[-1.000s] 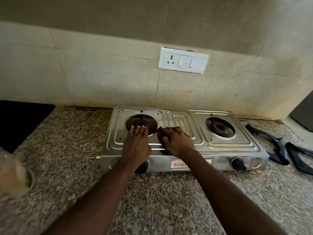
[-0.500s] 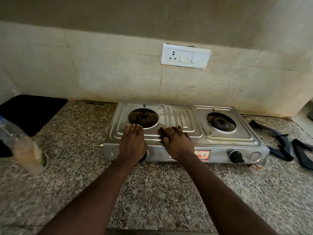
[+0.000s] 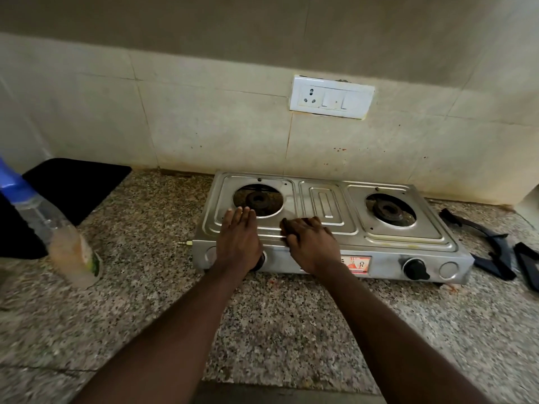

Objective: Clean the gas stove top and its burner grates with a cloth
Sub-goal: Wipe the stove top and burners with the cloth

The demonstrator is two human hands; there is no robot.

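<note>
A steel two-burner gas stove [image 3: 408, 228] sits on the granite counter against the tiled wall, both burners bare. My left hand [image 3: 237, 240] lies flat with straight fingers on the stove's front left, just before the left burner [image 3: 258, 201]. My right hand [image 3: 312, 243] has curled fingers over a small dark cloth [image 3: 287, 224], mostly hidden under them, and presses it on the top near the front edge. Two dark burner grates [image 3: 490, 249] lie on the counter right of the stove.
A plastic bottle with a blue cap [image 3: 67, 249] stands on the counter at the left, before a black mat [image 3: 75, 185]. A white socket plate [image 3: 332, 97] is on the wall above the stove. The counter edge runs along the bottom.
Both hands have slid back from the left burner toward the stove's front edge. The view has drawn back and leftward, bringing the bottle into sight.
</note>
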